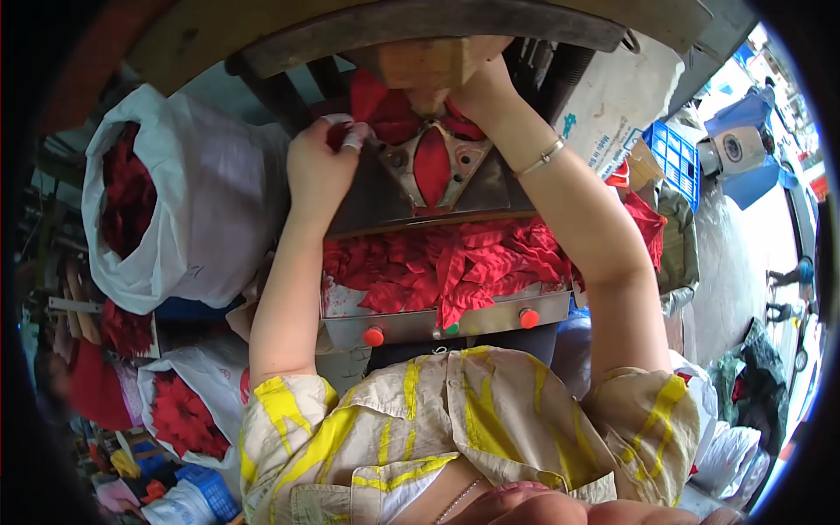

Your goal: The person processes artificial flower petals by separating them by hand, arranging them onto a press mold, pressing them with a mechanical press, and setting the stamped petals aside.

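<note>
A metal die (pixel 404 171) of roughly triangular shape lies on the dark plate of a press, with a red petal-shaped piece of cloth (pixel 430 168) showing in its opening. More red cloth (pixel 378 107) spreads behind the die, under a wooden block (pixel 411 66). My left hand (pixel 325 150), white wrapping on its fingertips, is closed beside the die's left corner; a bit of red cloth shows between its fingers. At the right side of the block is my right hand (pixel 479 90); its fingers are mostly hidden by the block and the press.
Cut red cloth pieces (pixel 446 267) heap on a metal ledge with red buttons (pixel 374 336) in front of me. A white sack (pixel 210 192) of red cloth stands left, another bag (pixel 188 407) below it. A blue crate (pixel 674 164) is at right. The press's curved bar (pixel 429 28) hangs above.
</note>
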Available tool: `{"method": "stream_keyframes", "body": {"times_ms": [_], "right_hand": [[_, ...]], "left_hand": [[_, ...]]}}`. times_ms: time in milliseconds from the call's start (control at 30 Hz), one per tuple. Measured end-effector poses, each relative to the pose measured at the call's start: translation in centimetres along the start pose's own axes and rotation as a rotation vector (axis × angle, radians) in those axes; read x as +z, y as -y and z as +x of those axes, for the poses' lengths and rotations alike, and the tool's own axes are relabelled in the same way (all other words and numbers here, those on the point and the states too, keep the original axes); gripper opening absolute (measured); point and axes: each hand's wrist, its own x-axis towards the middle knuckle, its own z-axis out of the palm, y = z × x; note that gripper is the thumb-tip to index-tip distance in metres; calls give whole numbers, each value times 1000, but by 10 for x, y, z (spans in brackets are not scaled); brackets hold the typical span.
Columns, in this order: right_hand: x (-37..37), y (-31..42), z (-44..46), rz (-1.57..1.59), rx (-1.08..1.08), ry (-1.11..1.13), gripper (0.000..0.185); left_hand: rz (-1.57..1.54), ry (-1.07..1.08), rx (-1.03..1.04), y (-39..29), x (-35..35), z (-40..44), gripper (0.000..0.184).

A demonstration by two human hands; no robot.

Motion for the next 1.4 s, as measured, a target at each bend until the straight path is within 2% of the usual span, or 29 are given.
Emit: {"method": "stream_keyframes", "body": {"times_ms": [33, 100, 200, 300, 333, 367, 400, 433, 500, 567, 633, 700, 733, 767, 1033, 1400], "right_hand": [[-16, -21, 24, 266, -45, 241, 29], [-3, -20, 25, 210, -74, 247, 29], [17, -13, 5, 32, -173, 210, 28], [60, 46, -75, -163, 7, -145, 24], [73, 69, -112, -217, 102, -263, 23], [75, 77, -145, -155, 21, -222, 12], [67, 80, -182, -122, 8, -174, 12], [52, 69, -219, -247, -92, -231, 9], [31, 60, -279, -822, -330, -186, 5], [-8, 24, -334, -1156, -511, -172, 5], [-25, -7, -386, -1462, -472, -242, 13], [-53, -51, -431, -1378, -241, -284, 13], [-51, -51, -422, -1442, -319, -247, 12], [-68, -64, -436, -1571, -240, -243, 9], [-52, -56, -411, -1531, -313, -223, 14], [-56, -60, -415, -1533, -257, -234, 11]], "left_hand": [[7, -15, -4, -7, -1, -2, 25], [13, 32, -64, -21, -4, -7, 25], [2, 13, -42, -20, -6, -15, 23], [49, -12, 38, -24, -19, -34, 23], [-19, -37, 96, -23, -22, -47, 24], [-87, -66, 151, -19, -26, -63, 27], [-68, -15, 171, -10, -30, -85, 31], [-47, 38, 189, 1, -33, -112, 35], [46, 125, 246, 13, -30, -163, 38], [67, 281, 75, 29, -20, -219, 39], [75, 295, 80, 41, -8, -248, 40], [79, 320, 78, 46, -1, -272, 41], [118, 263, 142, 49, 4, -276, 40], [153, 197, 215, 51, 10, -276, 40], [212, 141, 209, 53, 16, -277, 36], [251, 156, 213, 54, 17, -277, 36]]}}
